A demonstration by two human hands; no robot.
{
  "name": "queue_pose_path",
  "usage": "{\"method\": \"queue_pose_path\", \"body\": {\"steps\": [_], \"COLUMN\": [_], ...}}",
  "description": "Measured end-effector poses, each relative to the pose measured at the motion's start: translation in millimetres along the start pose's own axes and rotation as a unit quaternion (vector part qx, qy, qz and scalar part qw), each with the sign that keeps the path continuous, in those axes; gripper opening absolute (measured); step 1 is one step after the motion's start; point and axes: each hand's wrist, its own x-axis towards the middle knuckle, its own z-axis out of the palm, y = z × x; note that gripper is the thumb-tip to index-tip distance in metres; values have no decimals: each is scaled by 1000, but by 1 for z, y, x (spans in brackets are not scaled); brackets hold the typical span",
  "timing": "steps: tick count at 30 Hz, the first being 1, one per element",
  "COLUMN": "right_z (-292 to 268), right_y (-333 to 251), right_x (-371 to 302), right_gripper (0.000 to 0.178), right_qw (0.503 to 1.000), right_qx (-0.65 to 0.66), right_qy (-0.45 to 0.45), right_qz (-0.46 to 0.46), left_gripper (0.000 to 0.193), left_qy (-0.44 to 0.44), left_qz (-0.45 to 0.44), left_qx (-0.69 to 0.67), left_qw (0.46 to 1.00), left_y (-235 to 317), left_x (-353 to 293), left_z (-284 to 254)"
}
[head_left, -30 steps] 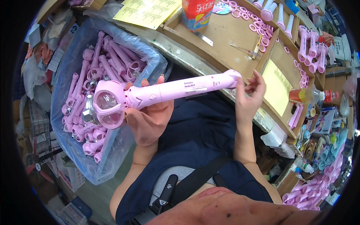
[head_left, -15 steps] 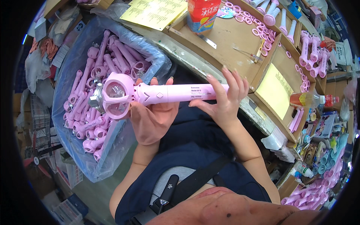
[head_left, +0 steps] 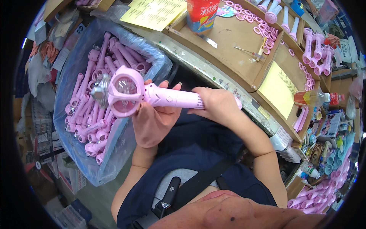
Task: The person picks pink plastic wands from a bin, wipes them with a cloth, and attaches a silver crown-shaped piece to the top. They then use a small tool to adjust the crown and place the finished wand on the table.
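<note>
A pink toy wand (head_left: 167, 97) lies nearly level in front of me, its round head with clear windows (head_left: 126, 91) to the left. A silver faceted piece (head_left: 101, 91) caps the end of that head. My left hand (head_left: 162, 108), largely covered by a peach-coloured cloth (head_left: 152, 128), holds the wand from below, just behind the head. Around the handle's right part my right hand (head_left: 219, 104) is closed, with the handle's tip showing past it.
Left stands a blue-lined bin (head_left: 108, 166) full of similar pink wands (head_left: 89, 110). Beyond the workbench edge (head_left: 190, 59), cardboard trays (head_left: 228, 70) hold pink rings (head_left: 263, 30), a screwdriver (head_left: 249, 52) and a red drink carton (head_left: 201, 17). A bottle (head_left: 307, 98) stands at right.
My right hand has gone from spread fingers at the handle's end to a closed grip around it. The wand has tilted slightly, its right end lower, and turned a little.
</note>
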Motion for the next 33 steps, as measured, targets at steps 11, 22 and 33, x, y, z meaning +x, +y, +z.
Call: {"method": "queue_pose_path", "body": {"steps": [11,22,33], "right_z": [22,-207,-244], "right_y": [6,228,442], "right_x": [-70,-16,-11], "right_gripper": [31,40,56], "right_qw": [757,722,644], "right_qx": [617,373,219], "right_qy": [-94,518,560], "right_qz": [194,269,473], "left_gripper": [51,59,69], "left_qy": [-118,37,81], "left_qz": [-32,-264,-424], "left_qx": [381,-16,44], "left_qw": [917,964,901], "left_y": [-13,-47,-44], "left_x": [52,39,-3], "left_z": [13,-40,-36]}}
